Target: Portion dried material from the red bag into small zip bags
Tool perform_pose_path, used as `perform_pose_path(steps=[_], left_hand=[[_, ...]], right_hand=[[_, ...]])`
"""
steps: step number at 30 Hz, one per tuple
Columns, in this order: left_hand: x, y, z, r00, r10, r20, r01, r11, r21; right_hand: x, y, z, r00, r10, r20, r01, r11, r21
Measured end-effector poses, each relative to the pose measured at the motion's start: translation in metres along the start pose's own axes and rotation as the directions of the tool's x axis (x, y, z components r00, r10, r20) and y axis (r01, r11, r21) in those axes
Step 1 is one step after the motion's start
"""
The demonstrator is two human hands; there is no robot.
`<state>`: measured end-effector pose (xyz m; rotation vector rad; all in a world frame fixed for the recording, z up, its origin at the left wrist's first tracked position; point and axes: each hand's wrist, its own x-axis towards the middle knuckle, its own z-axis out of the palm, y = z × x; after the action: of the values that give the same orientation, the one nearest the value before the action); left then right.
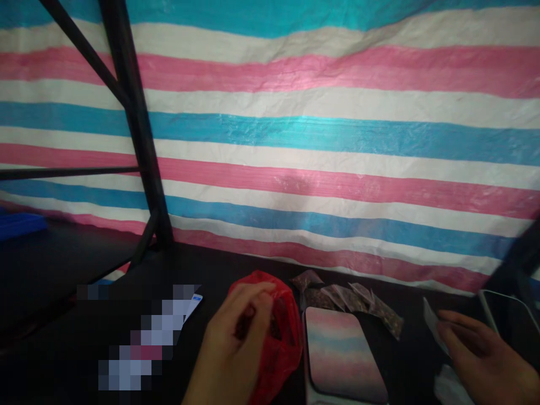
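Crumpled red plastic bag (289, 337) with dark contents, plus 1 thin white paper slip (433, 329)

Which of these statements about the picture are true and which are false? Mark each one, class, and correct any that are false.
1. The left hand touches a red plastic bag. True.
2. The right hand is also on the red plastic bag. False: it is at a small white slip, well to the right of the bag.
3. Small filled sachets lie beyond a pastel-striped pad. True.
4. The phone lies to the left of the red plastic bag. False: the phone lies at the far right, beyond the right hand.
5. A pink, white and blue striped tarpaulin hangs at the back. True.
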<state>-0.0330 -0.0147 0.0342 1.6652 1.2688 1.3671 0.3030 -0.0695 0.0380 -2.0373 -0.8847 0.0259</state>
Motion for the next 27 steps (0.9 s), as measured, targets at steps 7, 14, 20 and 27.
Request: perform_pose_path(steps=[7,14,20,27], left_hand=[[-0.027,-0.011,0.055,0.971,0.114,0.212,-0.111,0.993,-0.025],[-0.022,-0.012,0.039,0.992,0.031,0.123,-0.025,0.999,-0.045],[-0.021,-0.037,0.026,0.979,0.133,0.155,-0.129,0.991,-0.038],[-0.008,-0.016,-0.014,0.993,0.037,0.115,-0.017,0.986,-0.168]], right_hand=[[-0.077,-0.102,0.038,0.653,-0.309,0.692,-0.165,0.834,0.527],[-0.089,-0.114,0.064,0.759,-0.289,0.584,-0.175,0.773,0.610],[-0.096,-0.127,0.066,0.686,-0.316,0.655,-0.182,0.798,0.575],[-0.106,-0.141,0.081,0.683,-0.346,0.643,-0.139,0.803,0.580]])
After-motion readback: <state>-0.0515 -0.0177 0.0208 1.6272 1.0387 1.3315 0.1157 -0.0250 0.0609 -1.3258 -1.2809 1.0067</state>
